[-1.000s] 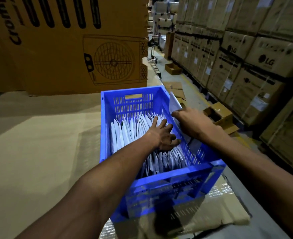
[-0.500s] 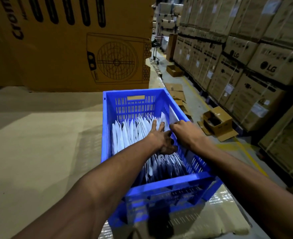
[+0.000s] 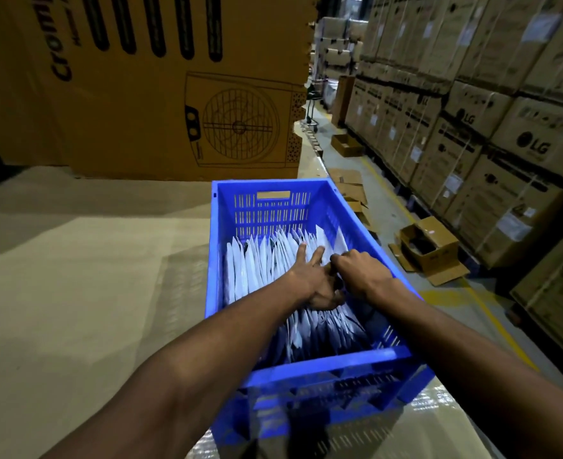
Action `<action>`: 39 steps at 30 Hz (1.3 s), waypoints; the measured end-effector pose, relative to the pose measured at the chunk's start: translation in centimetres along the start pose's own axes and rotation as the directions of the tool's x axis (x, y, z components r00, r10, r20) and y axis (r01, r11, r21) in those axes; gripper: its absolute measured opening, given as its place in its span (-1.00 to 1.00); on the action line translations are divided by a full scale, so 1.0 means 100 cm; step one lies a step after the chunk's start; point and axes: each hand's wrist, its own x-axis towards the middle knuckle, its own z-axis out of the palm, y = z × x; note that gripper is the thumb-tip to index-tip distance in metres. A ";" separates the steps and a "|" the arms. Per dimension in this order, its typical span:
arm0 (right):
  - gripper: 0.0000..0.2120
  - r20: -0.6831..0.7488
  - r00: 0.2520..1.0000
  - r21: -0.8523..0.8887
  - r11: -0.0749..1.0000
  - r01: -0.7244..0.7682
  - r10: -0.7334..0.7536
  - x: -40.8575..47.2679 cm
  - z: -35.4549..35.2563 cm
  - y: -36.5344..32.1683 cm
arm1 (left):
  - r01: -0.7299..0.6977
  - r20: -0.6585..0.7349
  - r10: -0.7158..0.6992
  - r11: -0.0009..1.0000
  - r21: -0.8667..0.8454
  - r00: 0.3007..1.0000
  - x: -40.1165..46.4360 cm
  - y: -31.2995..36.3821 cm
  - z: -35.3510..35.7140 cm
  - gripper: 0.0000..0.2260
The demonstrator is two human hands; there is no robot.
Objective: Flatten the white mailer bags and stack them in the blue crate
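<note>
2 hands are now inside the blue crate (image 3: pixel 275 188), closer together than 1 second ago. The left hand (image 3: pixel 313 279) presses with straight, spread fingers on the white mailer bags (image 3: pixel 257 270), which stand on edge. The right hand (image 3: pixel 359 271) has come down with curled fingers, seemingly pinching 1 bag by the right wall, so it is nearly placed.

Cardboard-covered surface (image 3: pixel 74 309) under blue crate (image 3: pixel 326 369), large carton (image 3: pixel 134 94).

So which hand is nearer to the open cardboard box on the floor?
Right. The right hand is at the crate's side nearest the open cardboard box; the left hand lies farther, on the bags.
</note>
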 end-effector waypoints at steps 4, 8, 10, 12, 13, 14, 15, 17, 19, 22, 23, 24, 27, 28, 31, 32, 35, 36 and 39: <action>-0.72 -0.009 1.000 0.040 0.999 -0.016 0.016 0.005 0.004 -0.001 | -0.075 -0.133 0.057 0.988 -0.133 0.990 -0.020 -0.013 -0.005 -0.47; -0.77 -0.011 0.999 0.067 0.997 -0.033 0.034 0.010 0.004 -0.004 | 0.038 -0.160 -0.059 0.991 -0.128 0.985 -0.040 -0.029 -0.007 -0.45; -0.77 -0.001 1.000 0.063 0.998 -0.025 0.025 0.011 0.002 -0.004 | 0.175 -0.100 -0.196 0.967 -0.185 0.975 -0.049 -0.033 -0.005 -0.39; -0.78 0.002 0.999 0.039 0.999 -0.033 0.033 0.009 -0.001 -0.003 | 0.294 -0.017 -0.310 0.917 -0.271 0.951 -0.055 -0.034 0.000 -0.33; -0.79 0.002 0.999 0.027 0.999 -0.040 0.040 0.008 -0.003 -0.002 | 0.340 0.027 -0.349 0.889 -0.307 0.937 -0.057 -0.034 0.002 -0.30; -0.80 0.010 0.999 0.018 0.999 -0.043 0.043 0.008 -0.004 -0.001 | 0.375 0.064 -0.376 0.865 -0.334 0.924 -0.057 -0.034 0.004 -0.29; -0.80 0.024 0.999 0.009 0.999 -0.043 0.043 0.008 -0.004 0.000 | 0.398 0.093 -0.391 0.847 -0.354 0.916 -0.057 -0.032 0.005 -0.29; -0.77 0.048 0.998 0.001 0.999 -0.042 0.041 0.008 -0.004 -0.002 | 0.409 0.130 -0.390 0.829 -0.381 0.912 -0.055 -0.026 0.006 -0.29; -0.75 0.031 0.999 -0.004 0.999 -0.044 0.044 0.007 -0.006 -0.006 | 0.401 0.140 -0.377 0.827 -0.393 0.915 -0.053 -0.020 0.009 -0.30; -0.76 -0.147 0.988 -0.066 0.996 -0.061 0.051 0.005 -0.013 -0.014 | 0.391 0.126 -0.373 0.833 -0.391 0.919 -0.053 -0.019 0.013 -0.30; -0.76 -0.231 0.973 -0.065 0.997 -0.035 0.020 0.007 -0.012 -0.016 | 0.389 0.114 -0.375 0.834 -0.391 0.920 -0.054 -0.020 0.014 -0.30; -0.77 -0.295 0.955 -0.034 0.999 0.029 -0.038 0.010 -0.010 -0.019 | 0.390 0.098 -0.383 0.835 -0.389 0.918 -0.054 -0.021 0.014 -0.30; -0.57 -0.153 0.973 0.136 0.971 0.195 -0.174 0.017 0.003 -0.025 | 0.432 0.082 -0.436 0.813 -0.391 0.896 -0.055 -0.022 0.015 -0.30; -0.51 -0.022 0.987 0.188 0.969 0.160 -0.159 0.019 0.009 -0.025 | 0.450 0.100 -0.449 0.803 -0.389 0.888 -0.055 -0.024 0.016 -0.31; -0.39 0.160 0.974 0.167 0.977 0.131 -0.159 0.035 0.034 -0.009 | 0.474 0.149 -0.455 0.784 -0.399 0.878 -0.055 -0.027 0.023 -0.33; -0.37 0.177 0.972 0.157 0.979 0.128 -0.156 0.038 0.039 -0.003 | 0.468 0.149 -0.449 0.781 -0.413 0.881 -0.055 -0.027 0.025 -0.33; -0.37 0.152 0.979 0.145 0.983 0.115 -0.137 0.038 0.039 -0.001 | 0.439 0.109 -0.437 0.789 -0.430 0.893 -0.056 -0.028 0.023 -0.36; -0.40 0.125 0.984 0.140 0.984 0.106 -0.124 0.030 0.030 -0.006 | 0.432 0.086 -0.438 0.799 -0.419 0.895 -0.057 -0.029 0.020 -0.36; -0.49 -0.109 0.989 0.171 0.978 0.115 -0.098 0.019 0.008 -0.015 | 0.402 -0.069 -0.449 0.850 -0.341 0.891 -0.062 -0.034 0.006 -0.34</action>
